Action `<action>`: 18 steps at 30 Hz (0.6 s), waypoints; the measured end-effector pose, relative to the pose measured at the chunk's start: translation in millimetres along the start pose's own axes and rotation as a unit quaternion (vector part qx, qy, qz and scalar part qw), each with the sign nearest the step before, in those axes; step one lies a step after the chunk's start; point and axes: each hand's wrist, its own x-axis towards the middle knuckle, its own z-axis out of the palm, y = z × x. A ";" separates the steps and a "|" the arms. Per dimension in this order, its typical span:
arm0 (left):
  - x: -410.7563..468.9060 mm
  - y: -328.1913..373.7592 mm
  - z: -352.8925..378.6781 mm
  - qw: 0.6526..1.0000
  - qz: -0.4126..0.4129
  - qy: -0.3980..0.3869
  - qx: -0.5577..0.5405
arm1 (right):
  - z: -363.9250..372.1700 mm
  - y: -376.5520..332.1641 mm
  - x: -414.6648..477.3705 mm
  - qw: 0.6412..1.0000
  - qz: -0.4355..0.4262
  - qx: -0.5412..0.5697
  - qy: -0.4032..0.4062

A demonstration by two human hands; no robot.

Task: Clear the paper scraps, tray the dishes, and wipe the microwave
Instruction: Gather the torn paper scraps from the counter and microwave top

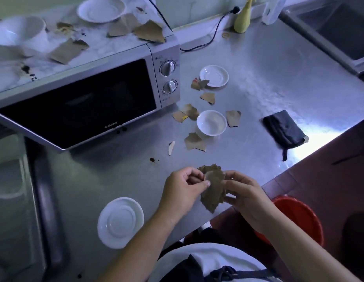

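Steel counter [278, 64] w/ microwave [79, 98] at left; red bucket [299, 218] sits below the counter edge, down-right of the hands, right hand [244, 196] nearer it. Both hands pinch one scrap bundle [213, 188] over the front edge, left hand [181, 192] at its upper left, long axis approx. near-far. Bundle is torn brown paper, jagged, fanned; loose scraps [194, 142] lie ahead.
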 end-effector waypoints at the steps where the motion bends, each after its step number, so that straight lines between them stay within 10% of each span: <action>1: -0.1 -1.5 0.5 1.000 0.000 -0.001 0.004 | 1.3 0.7 -1.0 1.000 0.000 -0.005 -0.002; 10: 33.7 -12.3 -21.5 0.998 0.005 -0.037 -0.057 | -1.4 6.6 -11.1 0.994 -0.020 0.009 0.109; 18: 158.2 -50.3 -59.2 0.954 -0.040 0.090 0.282 | -9.9 14.1 -35.2 0.978 -0.034 0.044 0.199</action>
